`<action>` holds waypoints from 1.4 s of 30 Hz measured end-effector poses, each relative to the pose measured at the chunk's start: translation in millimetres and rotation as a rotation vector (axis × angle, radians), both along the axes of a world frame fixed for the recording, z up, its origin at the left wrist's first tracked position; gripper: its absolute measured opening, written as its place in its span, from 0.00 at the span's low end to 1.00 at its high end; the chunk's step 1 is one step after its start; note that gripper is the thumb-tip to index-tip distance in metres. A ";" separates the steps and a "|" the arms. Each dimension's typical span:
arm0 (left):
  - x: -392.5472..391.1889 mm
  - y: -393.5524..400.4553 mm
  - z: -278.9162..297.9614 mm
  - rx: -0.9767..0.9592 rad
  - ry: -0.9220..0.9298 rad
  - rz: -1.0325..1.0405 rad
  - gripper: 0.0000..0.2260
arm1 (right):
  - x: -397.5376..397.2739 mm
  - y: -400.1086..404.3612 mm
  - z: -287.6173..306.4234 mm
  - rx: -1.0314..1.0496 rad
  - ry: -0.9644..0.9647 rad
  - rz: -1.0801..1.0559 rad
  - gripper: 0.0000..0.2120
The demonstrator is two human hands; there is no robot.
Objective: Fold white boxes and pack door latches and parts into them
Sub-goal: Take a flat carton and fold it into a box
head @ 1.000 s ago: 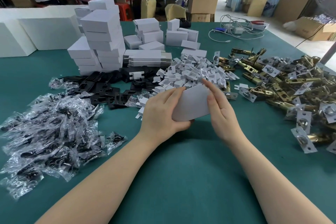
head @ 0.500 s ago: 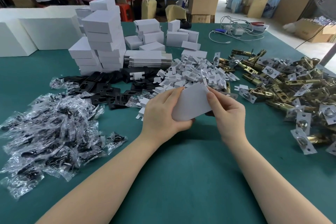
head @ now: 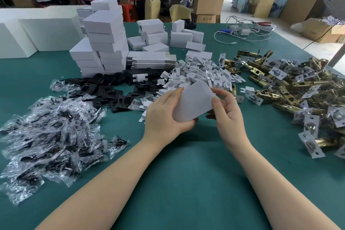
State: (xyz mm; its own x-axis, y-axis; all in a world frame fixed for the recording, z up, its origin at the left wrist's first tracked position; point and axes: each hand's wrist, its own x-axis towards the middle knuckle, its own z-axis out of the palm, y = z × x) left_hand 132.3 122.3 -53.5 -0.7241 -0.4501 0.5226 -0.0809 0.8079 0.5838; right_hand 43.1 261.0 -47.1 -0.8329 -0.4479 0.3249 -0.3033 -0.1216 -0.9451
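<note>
**Right hand shifts grip on box blank**

Right hand (head: 226, 113) has curled in since a second ago: fingers were laid flat along the flat white cardboard box blank (head: 193, 101), now thumb pinches its right edge with fingers bent behind. Left hand (head: 164, 115) grip unchanged, fingers wrapped round the blank's left edge, thumb under the lower corner. Blank is held tilted above the green worktop (head: 186, 183), centre.

No readable writing or labels on anything.

Around:
- heap of clear plastic bags with black parts (head: 50, 136), left
- flat black metal plates (head: 104, 93), behind the bags
- pile of small white cardboard inserts (head: 201, 76), just behind the blank
- heap of brass door latches (head: 298, 95), right
- stack of folded white boxes (head: 104, 37), far left
- white cables (head: 240, 31), far right corner
</note>
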 end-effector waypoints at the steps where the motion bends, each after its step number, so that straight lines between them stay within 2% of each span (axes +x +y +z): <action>1: 0.2 0.5 0.4 0.008 0.000 0.001 0.38 | -0.5 0.3 0.4 -0.015 -0.019 -0.006 0.09; 6: 0.5 3.1 0.0 0.054 0.003 0.000 0.38 | -1.8 3.1 3.9 -0.107 -0.143 0.037 0.12; 10: -0.3 2.5 -1.1 0.038 -0.009 0.007 0.38 | 0.6 3.0 4.8 -0.103 -0.111 0.014 0.14; 16: 0.3 1.6 -0.3 0.016 -0.009 0.018 0.39 | 2.6 1.6 2.4 -0.042 0.012 -0.056 0.11; 20: -1.9 2.2 -1.7 0.019 -0.024 0.023 0.39 | 0.7 2.1 5.4 -0.051 -0.029 -0.051 0.13; 25: -1.8 2.6 -3.5 0.023 -0.025 0.031 0.39 | 1.2 0.8 3.0 -0.071 -0.063 -0.075 0.08; 29: -1.3 1.7 -3.0 0.023 -0.020 0.030 0.38 | 3.2 -0.8 1.3 -0.092 -0.069 -0.101 0.09; 38: -0.2 -0.1 -3.1 0.072 -0.025 0.028 0.39 | 1.2 1.4 -1.0 -0.037 -0.003 -0.022 0.11; 42: -0.6 1.8 -2.8 0.073 -0.006 0.026 0.38 | -1.5 1.3 -0.1 -0.088 -0.087 -0.043 0.05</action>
State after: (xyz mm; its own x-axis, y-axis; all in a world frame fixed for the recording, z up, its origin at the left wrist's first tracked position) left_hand 131.6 124.1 -56.2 -0.7150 -0.5053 0.4831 -0.1051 0.7609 0.6403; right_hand 41.6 262.2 -47.3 -0.8773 -0.3843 0.2874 -0.2275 -0.1940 -0.9542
